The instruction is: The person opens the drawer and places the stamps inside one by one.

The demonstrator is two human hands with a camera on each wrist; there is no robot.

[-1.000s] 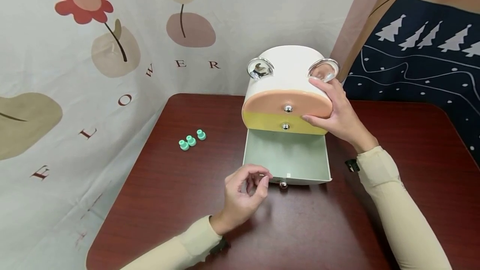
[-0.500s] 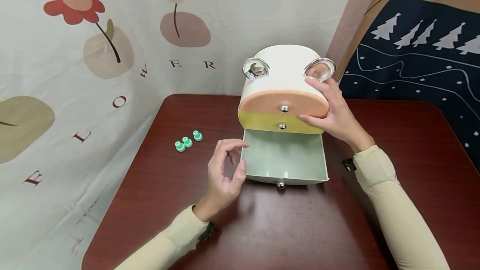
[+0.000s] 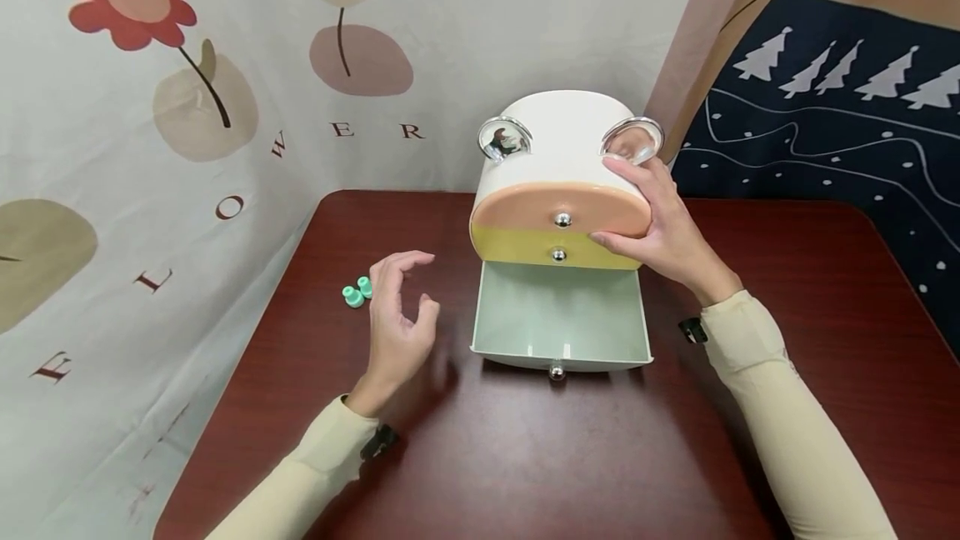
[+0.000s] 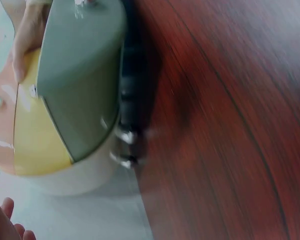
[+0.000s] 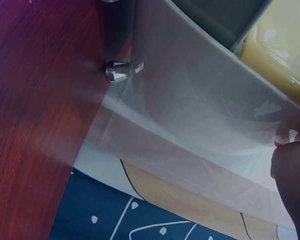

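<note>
Head view: a glossy white rounded cabinet point(image 3: 564, 119) with two round silver mirror-like discs point(image 3: 504, 140) on top stands on a red-brown wood-grained table point(image 3: 600, 448).
Drawers: the peach-orange drawer front point(image 3: 513, 211) and the yellow drawer front point(image 3: 517, 247) below it are closed; the pale green drawer point(image 3: 562, 307) at the bottom is pulled out, a silver ball knob point(image 3: 557, 372) on its front.
Right hand point(image 3: 667, 232): grasps the cabinet's right side, thumb across the fronts, a finger on the white top near the disc.
Left hand point(image 3: 397, 323): released, fingers bent, thumb apart, between the pegs and the pale green drawer, clear of the latter.
Mint-green pegs: two small stepped mint-green pegs point(image 3: 353, 297) show on the table, left of the cabinet; the left hand partly covers one, contact unclear.
</note>
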